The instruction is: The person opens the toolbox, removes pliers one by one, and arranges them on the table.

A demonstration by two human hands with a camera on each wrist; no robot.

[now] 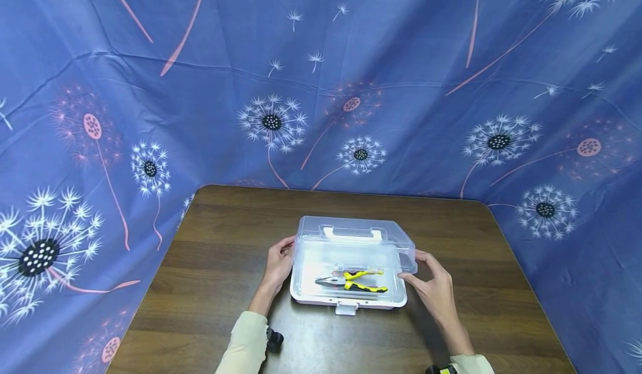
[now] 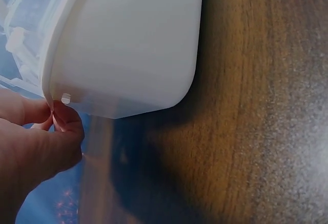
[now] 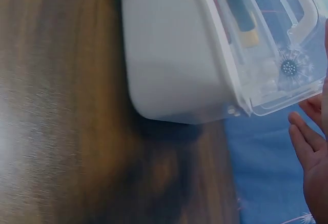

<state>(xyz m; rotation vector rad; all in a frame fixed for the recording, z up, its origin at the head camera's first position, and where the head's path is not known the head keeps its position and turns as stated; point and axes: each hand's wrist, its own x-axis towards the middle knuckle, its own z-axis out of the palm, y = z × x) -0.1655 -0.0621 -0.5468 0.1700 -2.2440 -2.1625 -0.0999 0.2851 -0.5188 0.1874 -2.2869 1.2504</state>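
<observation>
A white plastic storage box [image 1: 321,301] stands on the table, its clear hinged lid [image 1: 351,224] raised at the back. Inside lies a pair of pliers [image 1: 347,281] with yellow and black handles, jaws to the left. At the box's left rear corner my left hand [image 1: 278,265] pinches the rim between thumb and fingers; the left wrist view shows this up close. On the other side, my right hand [image 1: 435,289] holds the lid's right edge, thumb in front and fingers behind. In the right wrist view only part of that hand shows, at the frame's edge.
A brown wooden table [image 1: 225,218] carries the box. Behind it and at both sides hangs a blue dandelion-print cloth [image 1: 210,123]. The lid has a white carry handle [image 1: 352,233], and a clear latch [image 1: 346,309] hangs from the front rim.
</observation>
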